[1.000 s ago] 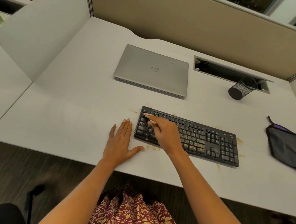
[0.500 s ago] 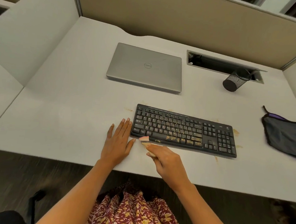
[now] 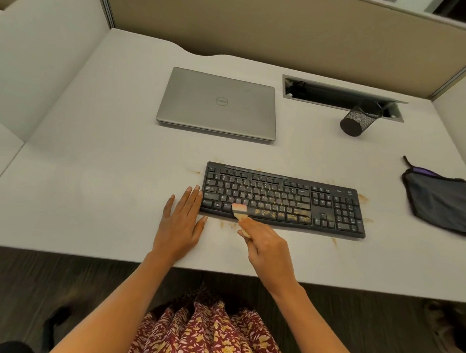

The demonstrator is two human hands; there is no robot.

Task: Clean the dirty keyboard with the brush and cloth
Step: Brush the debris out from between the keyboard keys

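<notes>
Right hand (image 3: 269, 250) pinches the brush (image 3: 240, 212) on the keyboard (image 3: 284, 199) bottom row; left hand (image 3: 180, 222) lies flat beside it (light board, probably slides, so brace its edge).

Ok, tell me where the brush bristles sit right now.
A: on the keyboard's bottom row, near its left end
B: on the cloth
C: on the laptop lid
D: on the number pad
A: the brush, gripped by the right hand, has its bristles on the bottom key row near the left end of the keyboard.
</notes>
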